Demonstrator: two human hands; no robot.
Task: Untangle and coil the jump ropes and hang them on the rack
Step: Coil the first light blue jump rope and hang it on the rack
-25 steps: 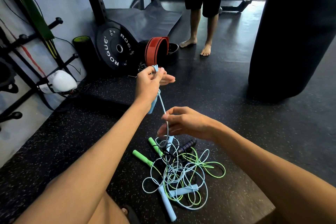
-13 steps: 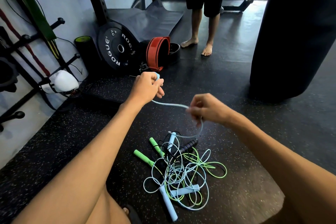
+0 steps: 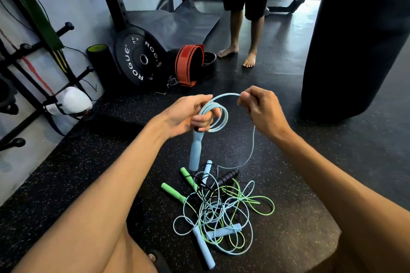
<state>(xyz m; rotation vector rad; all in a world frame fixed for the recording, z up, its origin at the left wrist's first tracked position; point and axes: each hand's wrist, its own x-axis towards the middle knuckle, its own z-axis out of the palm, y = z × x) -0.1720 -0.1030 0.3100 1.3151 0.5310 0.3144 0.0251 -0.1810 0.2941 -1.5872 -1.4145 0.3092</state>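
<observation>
Head view: black weight plate (image 3: pixel 139 60) reads "ROGUE"; hands coil blue rope (image 3: pixel 218 117).

Weight plate (image 3: pixel 137 60), red belt (image 3: pixel 188 64), likely roller (image 3: pixel 99 55)

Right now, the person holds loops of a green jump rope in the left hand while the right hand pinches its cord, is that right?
Not quite. The head view shows the looped rope is light blue, not green. The left hand holds its loops and the right hand pinches its cord; the green rope lies on the floor.
</observation>
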